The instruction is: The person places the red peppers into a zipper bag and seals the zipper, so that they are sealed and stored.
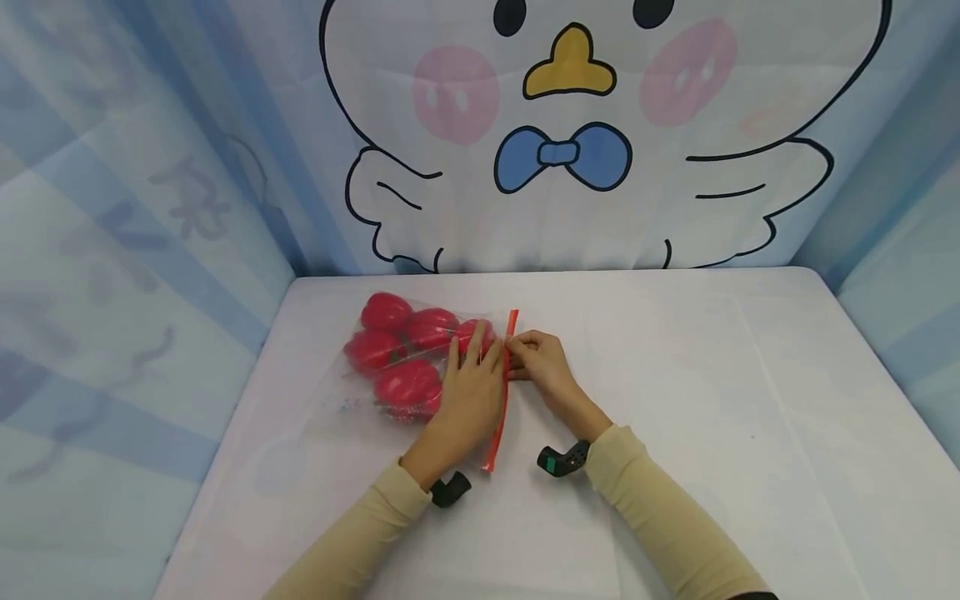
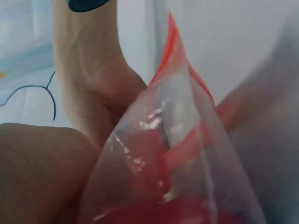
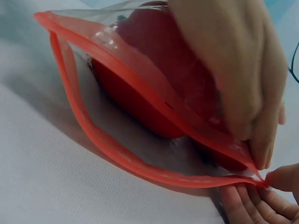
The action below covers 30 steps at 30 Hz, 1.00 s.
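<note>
A clear zip bag [image 1: 330, 408] with a red zip edge [image 1: 498, 429] lies on the table, holding several red bell peppers [image 1: 386, 312]. My left hand [image 1: 471, 396] rests on the bag beside the zip edge, its fingers stretched out over the plastic. With thumb and fingers my right hand [image 1: 546, 367] pinches the zip edge toward its far end. In the right wrist view the bag's mouth gapes between two red strips [image 3: 117, 163], which meet at the right hand's [image 3: 252, 203] pinch. A red pepper [image 3: 135, 102] shows inside the mouth.
The white-covered table [image 1: 697, 417] extends to the right of the hands. A printed cloth [image 1: 562, 225] hangs behind its back edge, with blue curtains [image 1: 112, 292] at the sides. Both wrists carry a small black camera [image 1: 562, 460].
</note>
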{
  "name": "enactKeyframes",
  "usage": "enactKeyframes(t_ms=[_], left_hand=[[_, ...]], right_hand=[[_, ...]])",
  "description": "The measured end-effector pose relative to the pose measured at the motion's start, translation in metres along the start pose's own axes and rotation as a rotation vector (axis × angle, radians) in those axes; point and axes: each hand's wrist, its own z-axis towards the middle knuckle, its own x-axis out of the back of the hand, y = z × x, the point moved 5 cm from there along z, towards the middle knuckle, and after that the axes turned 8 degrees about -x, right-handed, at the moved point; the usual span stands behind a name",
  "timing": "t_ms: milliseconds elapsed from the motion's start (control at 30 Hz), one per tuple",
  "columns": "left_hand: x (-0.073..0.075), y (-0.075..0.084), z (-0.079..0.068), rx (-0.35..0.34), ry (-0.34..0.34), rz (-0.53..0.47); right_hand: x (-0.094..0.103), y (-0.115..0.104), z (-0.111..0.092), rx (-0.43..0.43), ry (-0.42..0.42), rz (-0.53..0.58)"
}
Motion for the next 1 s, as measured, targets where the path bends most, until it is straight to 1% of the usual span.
enactKeyframes(t_ms=[100, 167, 233, 267, 333, 367, 433, 500, 567, 633, 700, 767, 833, 1000], left_hand=[[0.009, -0.007, 0.004, 0.01, 0.021, -0.135], [0.021, -0.015, 0.008, 0.005, 0.058, -0.234], [0.036, -0.026, 0.015, -0.015, 0.104, -0.342], [0.044, -0.032, 0.02, -0.032, 0.126, -0.389], [0.057, -0.044, 0.033, -0.073, 0.145, -0.483], [0.061, -0.05, 0.041, -0.097, 0.14, -0.537], [0.065, -0.06, 0.058, -0.147, 0.099, -0.634], [0.062, -0.067, 0.074, -0.186, 0.021, -0.716], [0.055, -0.071, 0.088, -0.216, -0.063, -0.782], [0.046, -0.073, 0.099, -0.233, -0.133, -0.807], [0.037, -0.073, 0.106, -0.241, -0.186, -0.827], [0.03, -0.072, 0.111, -0.25, -0.211, -0.825], [0.025, -0.071, 0.115, -0.259, -0.219, -0.82], [0.019, -0.075, 0.121, -0.25, -0.196, -0.797]], right_hand=[[0.0, 0.0, 0.001, 0.005, -0.008, 0.018], [0.0, -0.001, 0.001, 0.012, -0.01, 0.022], [0.0, -0.003, 0.001, 0.022, -0.014, 0.017], [0.0, -0.003, 0.001, 0.025, -0.013, 0.011], [0.001, -0.004, 0.0, 0.031, -0.013, -0.007], [0.0, -0.004, 0.0, 0.033, -0.016, -0.012], [0.0, -0.003, -0.001, 0.032, -0.02, -0.021], [-0.002, -0.002, -0.002, 0.032, -0.029, -0.019], [-0.002, -0.001, -0.001, 0.03, -0.037, -0.006], [-0.002, 0.001, -0.001, 0.027, -0.04, 0.007], [-0.001, 0.002, 0.0, 0.024, -0.04, 0.017], [-0.001, 0.003, 0.0, 0.021, -0.037, 0.02], [-0.001, 0.003, 0.0, 0.022, -0.033, 0.02], [-0.001, 0.0, 0.0, 0.03, -0.023, 0.018]])
